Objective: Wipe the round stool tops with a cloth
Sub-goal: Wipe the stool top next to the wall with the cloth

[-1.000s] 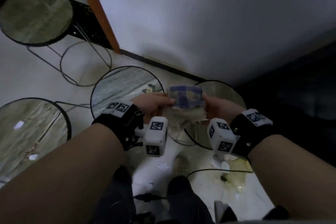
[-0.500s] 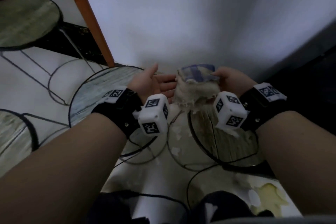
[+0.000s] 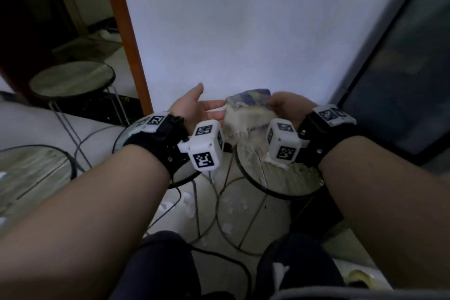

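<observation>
A pale, frayed cloth with a blue-striped edge [image 3: 246,114] hangs in the air before the white wall. My right hand [image 3: 287,106] grips its right side. My left hand [image 3: 197,107] is flat, palm up, fingers straight and touching the cloth's left edge. Below the cloth stands a round stool top [image 3: 287,178] with a pale smear on it. Another round stool top [image 3: 126,134] lies under my left wrist, mostly hidden. A third [image 3: 31,168] is at the left edge and a fourth [image 3: 73,79] stands farther back by the doorway.
An orange-brown door frame [image 3: 124,36] rises left of the wall. A dark glass panel [image 3: 409,75] fills the right side. Wire stool legs and a black cable [image 3: 219,256] cross the tiled floor, with white scraps [image 3: 231,204] scattered about. My knees are at the bottom.
My left hand let go of the cloth and opened flat beside it. The view tilted up, so the stools slid lower and the wall fills more of the frame.
</observation>
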A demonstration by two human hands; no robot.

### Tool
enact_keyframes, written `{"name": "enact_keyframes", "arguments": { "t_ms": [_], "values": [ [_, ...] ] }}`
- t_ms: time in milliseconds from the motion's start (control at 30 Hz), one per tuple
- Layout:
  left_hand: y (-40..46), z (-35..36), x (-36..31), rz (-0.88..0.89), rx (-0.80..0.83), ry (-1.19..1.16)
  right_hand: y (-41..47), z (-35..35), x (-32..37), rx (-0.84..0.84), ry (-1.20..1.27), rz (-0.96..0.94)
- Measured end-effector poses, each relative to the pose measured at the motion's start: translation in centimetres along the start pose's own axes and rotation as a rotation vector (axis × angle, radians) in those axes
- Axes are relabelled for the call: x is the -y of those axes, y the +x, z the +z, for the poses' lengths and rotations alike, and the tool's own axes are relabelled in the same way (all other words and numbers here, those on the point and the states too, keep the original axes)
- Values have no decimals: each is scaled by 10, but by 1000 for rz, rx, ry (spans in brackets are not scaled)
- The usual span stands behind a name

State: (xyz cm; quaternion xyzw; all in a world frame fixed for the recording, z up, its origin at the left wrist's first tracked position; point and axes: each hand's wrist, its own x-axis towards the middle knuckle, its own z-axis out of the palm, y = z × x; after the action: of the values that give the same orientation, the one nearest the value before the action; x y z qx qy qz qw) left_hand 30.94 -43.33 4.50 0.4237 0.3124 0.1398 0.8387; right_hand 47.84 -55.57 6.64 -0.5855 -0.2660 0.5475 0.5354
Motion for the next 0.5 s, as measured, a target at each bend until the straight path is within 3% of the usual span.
{"name": "enact_keyframes", "arguments": {
  "t_ms": [267,500],
  "values": [
    [-124,30,1,101,28,26,-93,48,-1,-224,-179,-92],
    [-160,23,57,30,31,17,-119,55,-65,-228,-31,-9]
  ]
}}
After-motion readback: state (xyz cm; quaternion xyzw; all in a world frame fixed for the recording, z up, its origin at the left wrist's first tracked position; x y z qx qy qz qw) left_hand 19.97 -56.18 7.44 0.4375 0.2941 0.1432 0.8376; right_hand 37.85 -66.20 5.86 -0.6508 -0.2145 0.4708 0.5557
